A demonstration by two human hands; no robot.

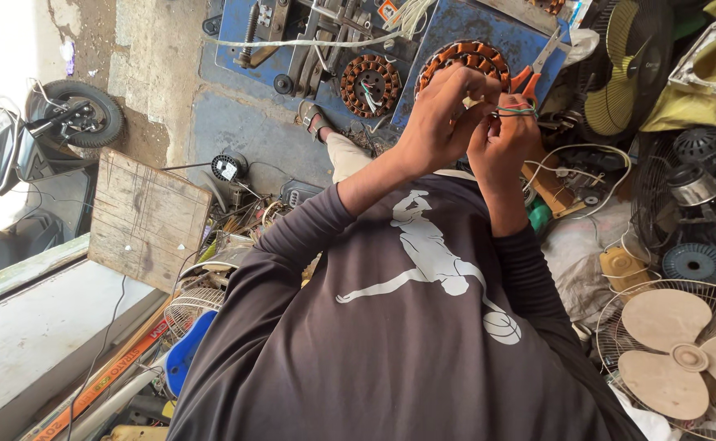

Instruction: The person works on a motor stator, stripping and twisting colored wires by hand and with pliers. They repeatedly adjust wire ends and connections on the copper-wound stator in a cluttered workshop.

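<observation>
Thin wires pinched in both hands' grip above a cluttered blue workbench with copper-wound stators.

Even daylight, overexposed glare at left edge, sharp focus, soft shadows

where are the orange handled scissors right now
In the head view the orange-handled scissors lie near the top, right of centre, on the blue bench. They sit just beyond the right hand and beside the copper-wound stator.

A blue bench bears two copper-wound stators and orange-handled scissors.
</observation>
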